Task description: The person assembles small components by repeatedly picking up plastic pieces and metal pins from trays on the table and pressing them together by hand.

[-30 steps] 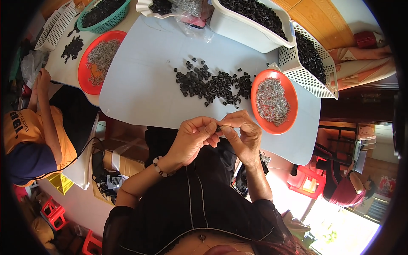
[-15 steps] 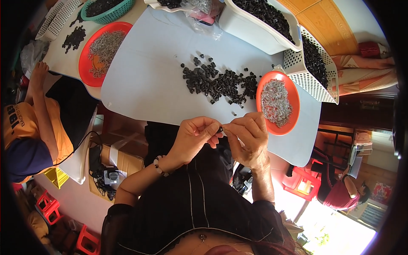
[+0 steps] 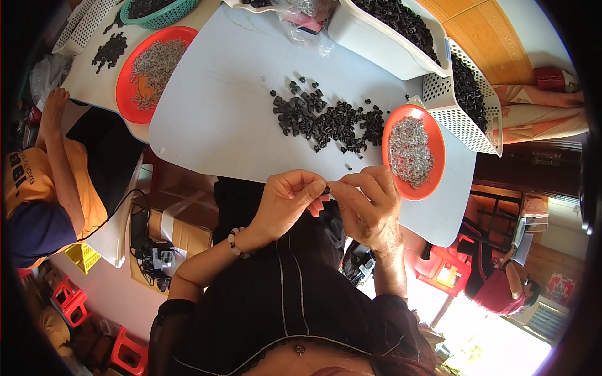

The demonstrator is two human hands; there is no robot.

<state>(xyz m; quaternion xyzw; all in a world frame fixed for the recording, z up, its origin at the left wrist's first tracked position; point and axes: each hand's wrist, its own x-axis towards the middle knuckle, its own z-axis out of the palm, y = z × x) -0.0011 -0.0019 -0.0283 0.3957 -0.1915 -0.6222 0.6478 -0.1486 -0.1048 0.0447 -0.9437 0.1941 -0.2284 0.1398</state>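
OK, black part (image 3: pixel 327 190) pinched in left hand (image 3: pixel 283 203) fingertips; right hand (image 3: pixel 374 210) closed at its edge, rolled more knuckles-up than a second ago.

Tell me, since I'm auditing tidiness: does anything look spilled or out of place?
One small black piece lies apart from the black heap on the blue table, near the front edge, close to the right hand. It looks strayed and might get knocked off.

Right hand (image 3: pixel 371 210) rolled over, more of its back showing, knuckles closer to the orange plate (image 3: pixel 440 153).
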